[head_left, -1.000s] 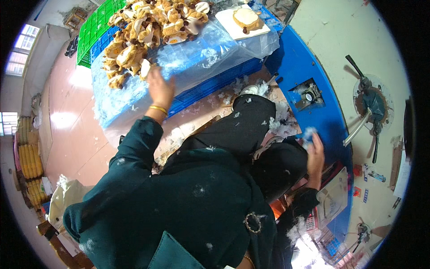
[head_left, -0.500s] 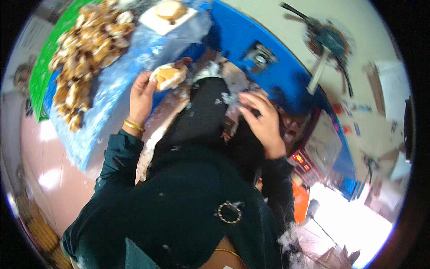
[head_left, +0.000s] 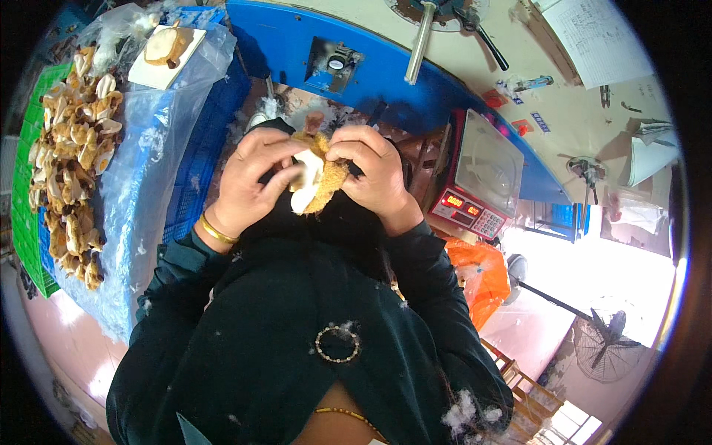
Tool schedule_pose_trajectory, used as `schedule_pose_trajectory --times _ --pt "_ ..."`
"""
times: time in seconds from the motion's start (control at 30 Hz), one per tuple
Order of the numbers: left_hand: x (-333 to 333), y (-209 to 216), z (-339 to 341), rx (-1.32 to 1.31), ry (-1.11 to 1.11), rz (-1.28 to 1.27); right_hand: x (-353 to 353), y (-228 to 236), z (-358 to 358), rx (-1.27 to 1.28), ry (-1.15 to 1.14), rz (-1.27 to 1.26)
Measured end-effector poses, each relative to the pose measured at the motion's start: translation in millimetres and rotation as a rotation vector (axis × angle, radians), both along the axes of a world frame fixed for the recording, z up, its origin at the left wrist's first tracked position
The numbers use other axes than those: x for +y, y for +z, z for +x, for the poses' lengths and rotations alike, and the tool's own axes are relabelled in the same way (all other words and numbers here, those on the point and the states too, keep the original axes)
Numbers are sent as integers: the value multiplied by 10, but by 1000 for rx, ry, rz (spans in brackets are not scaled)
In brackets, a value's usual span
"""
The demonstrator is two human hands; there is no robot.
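Above my lap, both hands hold a small plush toy piece (head_left: 331,185), with fuzzy tan and smooth white fabric and a brown tip at the top. My left hand (head_left: 252,178) pinches its white side between thumb and fingers. On the tan side, my right hand (head_left: 374,174) grips the upper edge with curled fingers. Similar tan-and-white plush pieces lie in a long pile (head_left: 74,163) at the left, on a clear plastic sheet (head_left: 137,215). Another plush piece (head_left: 165,48) rests on a white square pad (head_left: 152,74) at the far left.
A red digital scale (head_left: 467,215) stands right of my hands. Beyond is a blue-edged table (head_left: 282,33) with a metal clamp-like fixture (head_left: 420,44) and papers (head_left: 601,41). Green (head_left: 26,193) and blue crates (head_left: 200,163) are at left. An orange bag (head_left: 478,278) hangs at right. White fluff is scattered about.
The plush piece has come from the left to above the middle of my lap. My right hand, open and empty before, now grips it too. The view has shifted, bringing the scale more fully into sight.
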State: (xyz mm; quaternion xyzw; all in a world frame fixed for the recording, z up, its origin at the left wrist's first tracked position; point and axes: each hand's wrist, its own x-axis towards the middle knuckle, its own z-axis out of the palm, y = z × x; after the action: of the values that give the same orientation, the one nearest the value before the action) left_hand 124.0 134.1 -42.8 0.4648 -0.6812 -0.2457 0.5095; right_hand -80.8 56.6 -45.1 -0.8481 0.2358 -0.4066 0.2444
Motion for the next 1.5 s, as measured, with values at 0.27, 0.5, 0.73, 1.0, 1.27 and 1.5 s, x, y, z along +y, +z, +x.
schedule_pose_trajectory --times 0.27,0.5,0.73,1.0,1.27,1.5 --pt "-183 -14 -67 -95 -159 -72 15 91 -119 11 -24 6" --pt "-201 18 -52 -36 -240 60 40 64 -214 -71 -14 161" --pt "-403 -29 -150 56 -545 243 -11 46 -342 -67 -72 392" --pt "-1345 -38 -595 525 -418 385 -490 306 -546 -518 -254 912" --pt "-1823 -154 -856 624 -124 391 -1124 289 -434 -542 -477 818" --pt "-1593 177 -1040 330 154 236 -1251 318 -333 -440 -532 639"
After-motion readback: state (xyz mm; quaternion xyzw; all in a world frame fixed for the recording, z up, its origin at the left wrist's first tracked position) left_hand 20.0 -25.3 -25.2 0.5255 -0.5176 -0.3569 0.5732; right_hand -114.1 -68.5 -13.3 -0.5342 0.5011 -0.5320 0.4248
